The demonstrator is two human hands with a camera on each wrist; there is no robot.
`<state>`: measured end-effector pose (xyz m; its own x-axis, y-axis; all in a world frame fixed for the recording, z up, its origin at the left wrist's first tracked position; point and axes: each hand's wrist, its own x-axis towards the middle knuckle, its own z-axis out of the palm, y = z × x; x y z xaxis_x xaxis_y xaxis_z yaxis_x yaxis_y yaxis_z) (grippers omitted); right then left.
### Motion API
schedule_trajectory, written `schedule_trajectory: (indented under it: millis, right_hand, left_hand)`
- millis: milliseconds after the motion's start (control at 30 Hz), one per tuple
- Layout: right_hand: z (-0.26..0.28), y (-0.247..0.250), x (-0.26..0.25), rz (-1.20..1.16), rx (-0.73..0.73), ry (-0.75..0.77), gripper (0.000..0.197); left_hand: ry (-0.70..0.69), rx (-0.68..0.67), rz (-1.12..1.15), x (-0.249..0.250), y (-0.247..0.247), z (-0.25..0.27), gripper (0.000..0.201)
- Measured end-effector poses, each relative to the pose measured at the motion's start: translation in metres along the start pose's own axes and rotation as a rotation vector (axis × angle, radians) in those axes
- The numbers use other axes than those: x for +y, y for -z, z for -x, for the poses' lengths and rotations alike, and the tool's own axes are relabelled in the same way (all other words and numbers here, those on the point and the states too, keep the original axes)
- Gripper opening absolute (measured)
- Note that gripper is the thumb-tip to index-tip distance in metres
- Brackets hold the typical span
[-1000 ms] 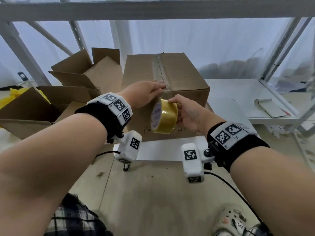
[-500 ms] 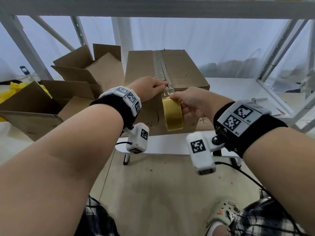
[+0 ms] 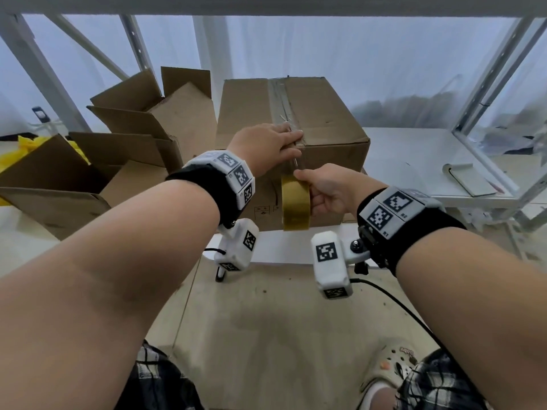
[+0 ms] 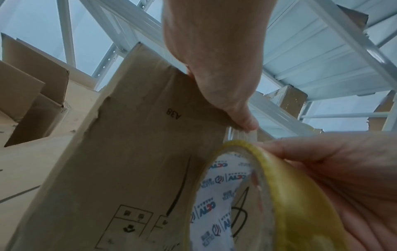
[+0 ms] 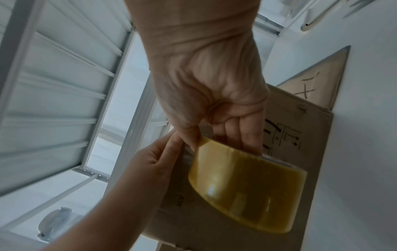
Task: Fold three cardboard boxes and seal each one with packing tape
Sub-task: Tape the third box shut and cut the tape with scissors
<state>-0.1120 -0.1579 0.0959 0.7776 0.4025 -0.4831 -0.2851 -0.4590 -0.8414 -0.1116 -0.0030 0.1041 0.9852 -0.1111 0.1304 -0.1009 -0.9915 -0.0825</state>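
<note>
A closed cardboard box stands on the white shelf, with a strip of clear tape along its top seam. My left hand lies over the near top edge at the seam, fingers pressing the tape there; its thumb presses the box's front face. My right hand grips a yellow tape roll held against the box's front face, just below the left hand. A short stretch of tape runs from the roll up to the edge. The roll's printed white core shows in the left wrist view.
Two open cardboard boxes stand left of the closed one, one at the back and one nearer. Something yellow lies behind them. A notebook lies on the white shelf to the right. Metal rack posts frame the space.
My right hand has turned the roll edge-on and drawn it down the box's front face. My left hand stayed at the top edge, over the seam.
</note>
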Motion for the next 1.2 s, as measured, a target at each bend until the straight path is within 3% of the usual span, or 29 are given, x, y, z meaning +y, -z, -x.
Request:
schedule_trajectory:
  millis: [233, 400, 567, 733, 933, 1200]
  right_hand:
    - [-0.018, 0.005, 0.01, 0.011, 0.039, 0.035, 0.05]
    - [-0.017, 0.021, 0.012, 0.044, -0.158, 0.017, 0.051]
    - [-0.021, 0.024, 0.014, 0.02, -0.249, 0.008, 0.051]
    - [-0.025, 0.024, 0.018, 0.059, -0.256, 0.022, 0.056]
    - [-0.031, 0.024, 0.019, 0.096, -0.261, 0.014, 0.059]
    - [-0.04, 0.018, 0.025, 0.179, -0.225, 0.01, 0.055]
  left_hand:
    - [-0.026, 0.102, -0.105, -0.001, -0.014, -0.002, 0.063]
    - [-0.089, 0.108, -0.122, -0.001, -0.019, -0.007, 0.072]
    - [-0.118, 0.067, -0.037, -0.004, -0.006, -0.009, 0.06]
    - [-0.14, 0.113, -0.014, -0.008, -0.011, -0.008, 0.052]
    - [-0.148, 0.105, -0.121, -0.01, -0.013, -0.012, 0.069]
    - [-0.167, 0.118, -0.116, -0.013, -0.016, -0.013, 0.054]
